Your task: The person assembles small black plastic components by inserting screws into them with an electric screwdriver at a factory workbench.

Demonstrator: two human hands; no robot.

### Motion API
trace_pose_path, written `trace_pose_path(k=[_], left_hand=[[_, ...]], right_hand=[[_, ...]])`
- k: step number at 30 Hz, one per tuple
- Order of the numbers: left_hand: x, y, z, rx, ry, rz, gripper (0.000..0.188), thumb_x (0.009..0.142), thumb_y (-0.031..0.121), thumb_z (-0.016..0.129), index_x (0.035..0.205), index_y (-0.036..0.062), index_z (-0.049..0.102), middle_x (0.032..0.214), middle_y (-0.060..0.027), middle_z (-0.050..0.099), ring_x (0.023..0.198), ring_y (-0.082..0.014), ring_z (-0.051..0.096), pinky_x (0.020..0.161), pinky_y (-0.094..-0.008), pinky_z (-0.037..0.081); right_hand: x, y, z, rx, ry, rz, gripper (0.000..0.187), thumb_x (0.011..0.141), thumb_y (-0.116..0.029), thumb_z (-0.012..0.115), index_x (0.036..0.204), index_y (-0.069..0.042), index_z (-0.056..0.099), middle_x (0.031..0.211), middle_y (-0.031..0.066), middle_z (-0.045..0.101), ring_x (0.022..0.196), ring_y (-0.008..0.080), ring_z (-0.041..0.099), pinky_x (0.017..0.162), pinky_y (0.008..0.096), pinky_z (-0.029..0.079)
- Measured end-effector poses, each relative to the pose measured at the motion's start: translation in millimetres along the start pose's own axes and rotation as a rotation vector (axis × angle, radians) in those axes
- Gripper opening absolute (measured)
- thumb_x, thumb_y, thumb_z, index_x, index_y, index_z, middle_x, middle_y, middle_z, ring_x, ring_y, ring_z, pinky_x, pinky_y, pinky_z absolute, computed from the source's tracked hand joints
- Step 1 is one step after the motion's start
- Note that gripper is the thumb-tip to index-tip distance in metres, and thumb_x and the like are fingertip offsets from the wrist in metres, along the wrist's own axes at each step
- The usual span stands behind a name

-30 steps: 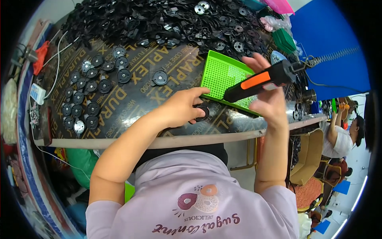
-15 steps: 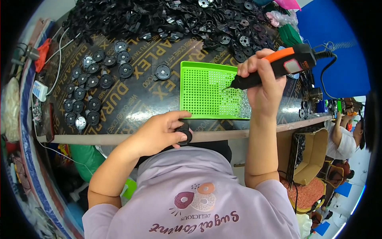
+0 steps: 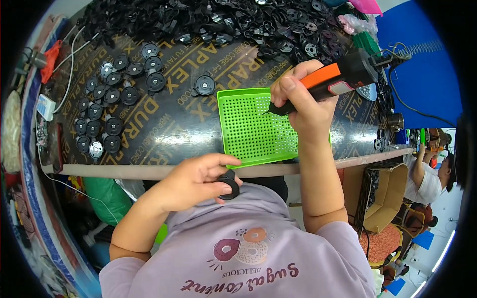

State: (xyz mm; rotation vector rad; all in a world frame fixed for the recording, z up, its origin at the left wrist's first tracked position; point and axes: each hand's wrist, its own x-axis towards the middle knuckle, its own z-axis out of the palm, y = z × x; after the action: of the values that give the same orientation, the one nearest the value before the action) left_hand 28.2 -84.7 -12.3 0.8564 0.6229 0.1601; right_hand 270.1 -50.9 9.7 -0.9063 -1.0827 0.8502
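My right hand (image 3: 310, 107) is closed around a black and orange electric screwdriver (image 3: 323, 79), a cord and coiled spring at its rear end. Its thin bit points left, over a bright green perforated tray (image 3: 224, 134). Small silver dots, seemingly screws, show in many of the tray's holes; my right hand and wrist hide part of its right side. At the table's front edge, my left hand (image 3: 194, 181) pinches a black round plastic part (image 3: 229, 185) between thumb and fingers. The index finger of that hand reaches to the tray's near left corner.
A large heap of black plastic parts (image 3: 208, 25) covers the table's far side. Several round black parts (image 3: 113, 96) stand grouped at left, with a single one (image 3: 204, 85) left of the tray. A cardboard box (image 3: 390, 193) sits below the table at right.
The tray has turned slightly and come nearer to me. My right hand and the screwdriver have shifted left and a little down. My left hand has lowered slightly with the round part.
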Motion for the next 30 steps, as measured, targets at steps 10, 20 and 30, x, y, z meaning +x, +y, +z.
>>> trace_pose_path(k=[10, 20, 30], left_hand=[[22.8, 3.2, -21.0, -0.169, 0.275, 0.320, 0.033, 0.088, -0.002, 0.058, 0.119, 0.0012, 0.049, 0.107, -0.0140, 0.062, 0.086, -0.0220, 0.066, 0.067, -0.0287, 0.057], [24.0, 0.5, -25.2, -0.285, 0.392, 0.321, 0.029, 0.090, -0.002, 0.054, 0.118, 0.0017, 0.048, 0.109, -0.0150, 0.062, 0.087, -0.0228, 0.067, 0.068, -0.0284, 0.057], [26.6, -2.3, -28.7, -0.302, 0.408, 0.337, 0.030, 0.091, -0.001, 0.053, 0.120, 0.0022, 0.046, 0.111, -0.0148, 0.061, 0.089, -0.0218, 0.066, 0.070, -0.0288, 0.056]], right_hand=[[-3.9, 8.5, 1.3, -0.012, 0.066, 0.006, 0.021, 0.071, 0.004, 0.074, 0.073, -0.004, 0.055, 0.068, 0.0019, 0.058, 0.059, 0.0082, 0.056, 0.053, 0.0214, 0.044], [-8.5, 15.8, -0.7, -0.121, -0.031, -0.055, 0.020, 0.078, 0.007, 0.061, 0.084, -0.004, 0.046, 0.065, 0.0092, 0.056, 0.054, 0.0146, 0.056, 0.052, 0.0277, 0.048], [-9.8, 12.5, 4.9, -0.056, 0.071, 0.024, 0.025, 0.069, 0.006, 0.073, 0.081, -0.005, 0.054, 0.071, 0.0022, 0.058, 0.061, 0.0080, 0.056, 0.056, 0.0223, 0.046]])
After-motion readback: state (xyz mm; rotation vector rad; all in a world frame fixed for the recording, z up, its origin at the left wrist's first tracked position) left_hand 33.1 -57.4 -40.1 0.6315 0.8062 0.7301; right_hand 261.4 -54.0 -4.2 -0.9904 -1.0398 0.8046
